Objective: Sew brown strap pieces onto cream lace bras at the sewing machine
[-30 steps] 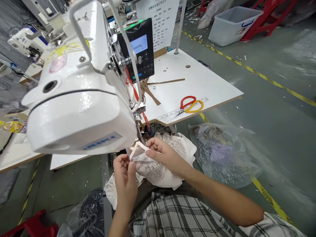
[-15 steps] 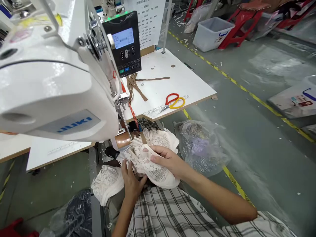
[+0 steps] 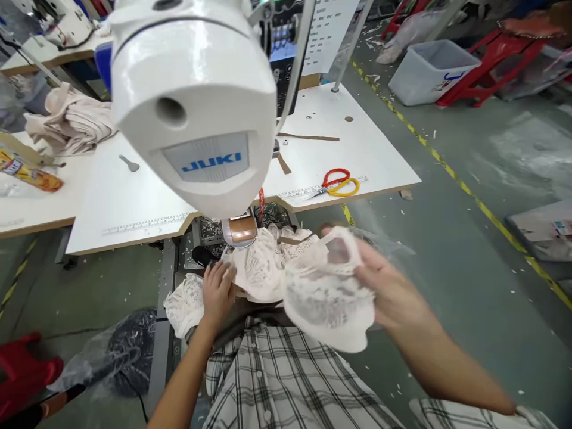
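A white JUKI sewing machine point(image 3: 192, 107) fills the upper middle of the view, its copper-coloured arm end point(image 3: 242, 230) just below the head. A cream lace garment point(image 3: 257, 271) lies under that arm end, over my lap. My left hand point(image 3: 217, 292) rests on the lace left of centre, fingers curled down onto it. My right hand point(image 3: 386, 286), blurred by motion, is raised to the right and grips a lace cup point(image 3: 326, 292) of the garment. Another piece of lace point(image 3: 183, 304) hangs at the left of my lap.
Red and yellow scissors point(image 3: 335, 183) lie on the white table point(image 3: 357, 161) near its front edge. Pink fabric point(image 3: 71, 122) is piled at the far left. A white bin point(image 3: 429, 71) and a red stool point(image 3: 482, 59) stand on the floor beyond. A dark plastic bag point(image 3: 120, 357) lies lower left.
The view has swung left so the machine head faces me. My right hand has lifted a lace cup up and to the right; my left hand stays low on the lace.
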The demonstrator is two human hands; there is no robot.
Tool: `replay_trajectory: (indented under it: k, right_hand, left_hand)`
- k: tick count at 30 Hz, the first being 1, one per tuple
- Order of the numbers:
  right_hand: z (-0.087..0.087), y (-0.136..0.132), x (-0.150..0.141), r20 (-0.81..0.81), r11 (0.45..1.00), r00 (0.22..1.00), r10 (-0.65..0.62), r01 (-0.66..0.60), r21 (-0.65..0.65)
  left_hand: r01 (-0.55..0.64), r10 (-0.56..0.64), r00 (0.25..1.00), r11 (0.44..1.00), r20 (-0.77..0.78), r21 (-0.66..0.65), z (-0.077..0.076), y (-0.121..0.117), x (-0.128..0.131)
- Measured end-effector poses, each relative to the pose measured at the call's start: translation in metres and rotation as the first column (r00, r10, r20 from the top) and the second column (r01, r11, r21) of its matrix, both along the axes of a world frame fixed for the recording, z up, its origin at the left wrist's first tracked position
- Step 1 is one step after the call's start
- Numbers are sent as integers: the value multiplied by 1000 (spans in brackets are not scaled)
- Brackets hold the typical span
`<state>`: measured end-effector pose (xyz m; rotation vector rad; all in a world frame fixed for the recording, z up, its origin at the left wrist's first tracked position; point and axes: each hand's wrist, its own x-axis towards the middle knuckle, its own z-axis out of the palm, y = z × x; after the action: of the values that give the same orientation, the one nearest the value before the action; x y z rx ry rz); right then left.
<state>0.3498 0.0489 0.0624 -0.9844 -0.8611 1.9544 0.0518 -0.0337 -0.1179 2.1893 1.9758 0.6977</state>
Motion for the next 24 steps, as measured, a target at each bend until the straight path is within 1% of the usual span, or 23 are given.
replay_trajectory:
  k: [2, 4, 6, 8, 9, 10, 12, 13, 14, 15, 16, 17, 18, 19, 20, 21, 22, 23, 24]
  right_hand:
    - [3, 13, 15, 87, 992, 993, -76, 66, 109]
    - [1, 27, 27, 194, 980, 975, -106, 70, 185]
    - [-6, 42, 37, 315, 968, 938, -145, 69, 241]
    - [-17, 57, 46, 420, 933, 873, -250, 101, 345]
    - [-23, 65, 52, 450, 893, 831, -328, 117, 435]
    - [-31, 73, 58, 459, 830, 783, -420, 126, 544]
    - [-49, 89, 71, 451, 660, 653, -609, 100, 745]
    - [-58, 95, 77, 463, 602, 583, -668, 57, 796]
    - [-68, 100, 83, 521, 602, 524, -674, -20, 798]
    - [-79, 102, 86, 629, 657, 476, -615, -131, 742]
    - [-88, 102, 87, 758, 731, 423, -497, -266, 628]
    - [-97, 100, 86, 864, 779, 351, -360, -396, 486]
    - [-105, 97, 80, 927, 786, 268, -263, -499, 367]
    - [-111, 92, 71, 951, 763, 202, -235, -568, 309]
    - [-116, 87, 60, 947, 722, 182, -266, -614, 321]
    - [-121, 83, 45, 921, 669, 211, -327, -637, 383]
    - [-124, 78, 29, 888, 605, 270, -373, -654, 454]
    - [-128, 75, 13, 861, 539, 339, -379, -675, 504]
    - [-131, 72, -4, 851, 482, 393, -348, -704, 522]
  left_hand:
    - [42, -41, 999, 999, 7, -11, 13, 8, -4]
    - [121, -120, 993, 992, 17, -41, 25, 12, -7]
    - [187, -186, 982, 980, 27, -62, 32, 14, -10]
    - [183, -181, 983, 982, 32, -45, 37, 15, -14]
    - [155, -154, 987, 988, 33, -22, 38, 16, -16]
    - [115, -115, 993, 993, 34, 7, 39, 18, -18]
    - [20, -23, 999, 998, 39, 60, 37, 22, -20]
    - [-19, 16, 999, 997, 42, 74, 35, 24, -19]
    - [-46, 43, 998, 996, 44, 75, 31, 26, -16]
    - [-61, 58, 997, 996, 46, 62, 27, 26, -12]
    - [-65, 64, 997, 997, 47, 35, 21, 24, -7]
    - [-63, 63, 997, 998, 47, -1, 15, 21, -3]
    - [-60, 63, 997, 997, 48, -46, 9, 16, 1]
    - [-59, 64, 997, 994, 49, -94, 2, 9, 3]
    - [-62, 70, 996, 987, 51, -147, -4, 1, 3]
    - [-74, 86, 995, 977, 52, -198, -10, -8, -1]
    - [-104, 119, 992, 963, 48, -249, -15, -18, -9]
    - [-155, 173, 984, 943, 34, -295, -19, -29, -21]
    - [-234, 251, 968, 912, 6, -335, -21, -40, -36]
